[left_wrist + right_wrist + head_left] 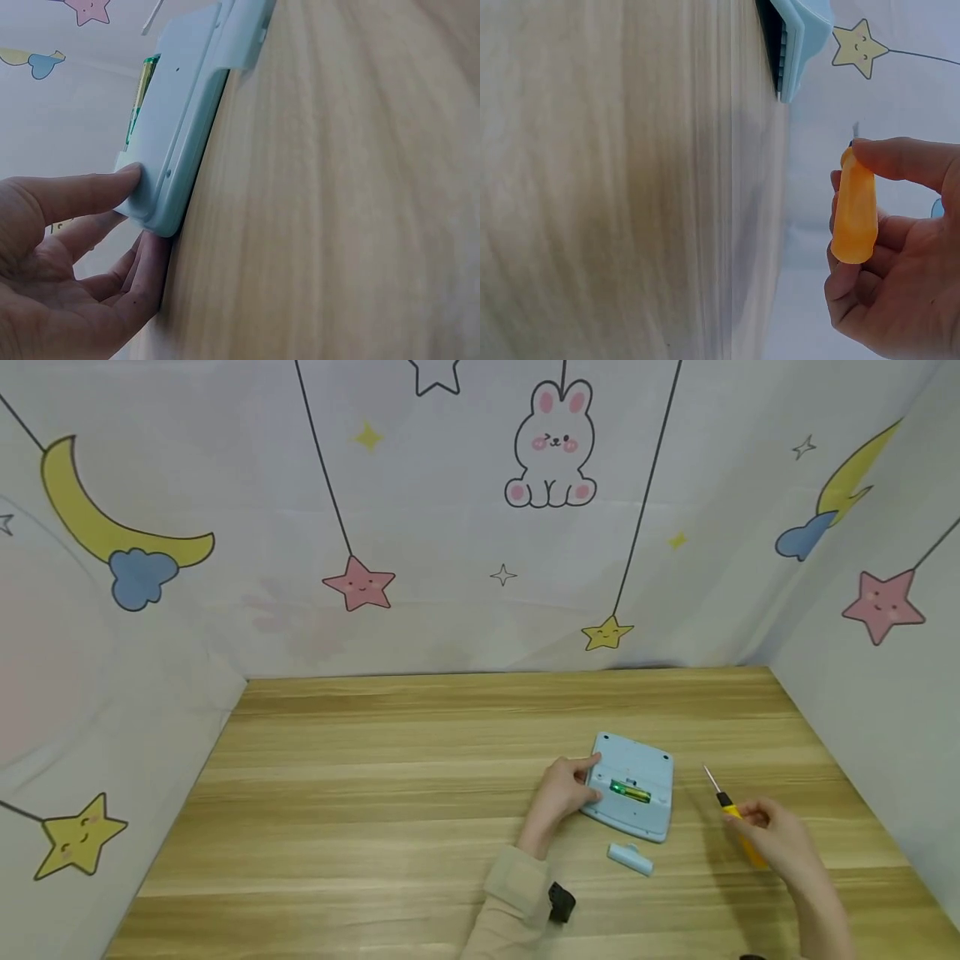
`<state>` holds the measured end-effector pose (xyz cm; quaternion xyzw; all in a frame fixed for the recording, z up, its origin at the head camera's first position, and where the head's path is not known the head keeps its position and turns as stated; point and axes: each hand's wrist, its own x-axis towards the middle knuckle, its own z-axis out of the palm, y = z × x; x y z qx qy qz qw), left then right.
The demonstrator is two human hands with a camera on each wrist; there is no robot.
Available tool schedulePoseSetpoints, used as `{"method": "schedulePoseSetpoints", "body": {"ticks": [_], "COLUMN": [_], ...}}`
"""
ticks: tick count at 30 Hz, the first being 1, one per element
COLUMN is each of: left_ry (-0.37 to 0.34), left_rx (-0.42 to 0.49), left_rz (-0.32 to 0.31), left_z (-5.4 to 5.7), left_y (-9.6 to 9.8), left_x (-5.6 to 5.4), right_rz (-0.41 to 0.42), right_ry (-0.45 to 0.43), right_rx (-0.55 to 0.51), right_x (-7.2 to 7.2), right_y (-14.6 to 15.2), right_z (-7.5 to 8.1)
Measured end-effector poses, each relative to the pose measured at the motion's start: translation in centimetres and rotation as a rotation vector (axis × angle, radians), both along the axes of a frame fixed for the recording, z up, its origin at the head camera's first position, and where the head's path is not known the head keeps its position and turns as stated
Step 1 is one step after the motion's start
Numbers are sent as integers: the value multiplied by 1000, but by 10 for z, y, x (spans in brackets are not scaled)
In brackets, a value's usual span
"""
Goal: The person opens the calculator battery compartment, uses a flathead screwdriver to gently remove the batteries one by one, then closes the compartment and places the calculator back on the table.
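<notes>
A light blue calculator [639,757] lies back side up on the table, its battery slot uncovered. One green and gold battery [630,791] sits in that slot. My left hand [566,787] grips the calculator's left edge; in the left wrist view the thumb [112,187] presses on its back and the other fingers are at its side. The small blue battery cover [630,858] lies apart, just in front of the calculator. To the right, my right hand [776,839] holds a screwdriver [857,210] by its yellow-orange handle, raised above the table, with the metal shaft pointing away.
The wooden table [375,810] is enclosed at the back and sides by white cloth [450,510] printed with stars, moons and a rabbit. A black object [561,902] is beside my left sleeve [517,881].
</notes>
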<state>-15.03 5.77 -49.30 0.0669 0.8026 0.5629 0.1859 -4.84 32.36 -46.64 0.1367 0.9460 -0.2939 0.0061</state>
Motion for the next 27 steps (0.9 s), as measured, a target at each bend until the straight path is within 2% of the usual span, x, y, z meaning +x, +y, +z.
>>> {"method": "schedulePoseSetpoints", "body": {"ticks": [9, 21, 27], "left_ry": [12, 19, 5], "left_rx": [24, 0, 12], "left_rz": [-8, -9, -4], "left_z": [-2, -2, -1], "left_y": [0, 1, 1], "left_x": [-1, -2, -2], "right_rz": [39, 68, 77], "right_ry": [-73, -183, -192], "right_rx": [86, 78, 89], "right_x": [-5, -9, -11], "right_y": [-2, -8, -7], "right_z": [3, 0, -4]}}
